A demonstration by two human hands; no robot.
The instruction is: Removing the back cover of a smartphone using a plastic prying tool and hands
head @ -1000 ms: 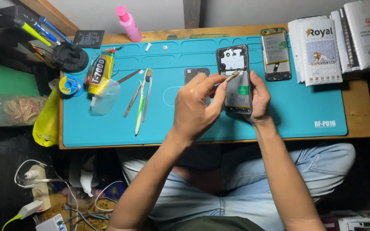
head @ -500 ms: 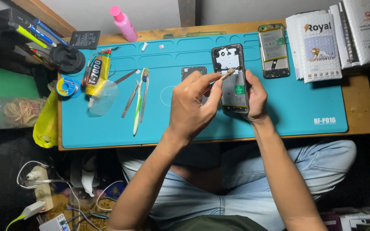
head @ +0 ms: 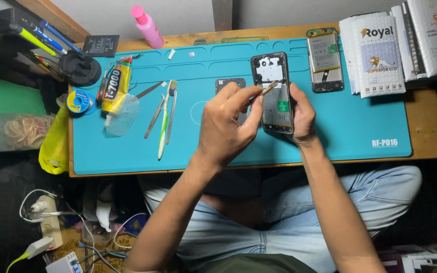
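An opened black phone [head: 271, 71] with its back cover off lies on the teal work mat [head: 127, 146], showing a white inner plate and a battery with a green label. My right hand [head: 303, 115] grips the phone's right edge and lower end. My left hand [head: 226, 129] pinches a thin tan stick tool [head: 268, 89], whose tip rests on the phone's middle, just below the white plate. A small dark plate [head: 228, 83] lies on the mat beside my left fingers.
A second opened phone [head: 324, 60] lies further right, next to white packets [head: 378, 53]. Left on the mat are tweezers [head: 154, 117], a toothbrush [head: 165, 124], a yellow glue tube [head: 115, 88] and a wire spool [head: 78, 101]. A pink bottle [head: 146, 25] stands at the back.
My left hand has shifted slightly over the phone, keeping the stick's tip on its middle. The right hand's hold on the phone is the same.
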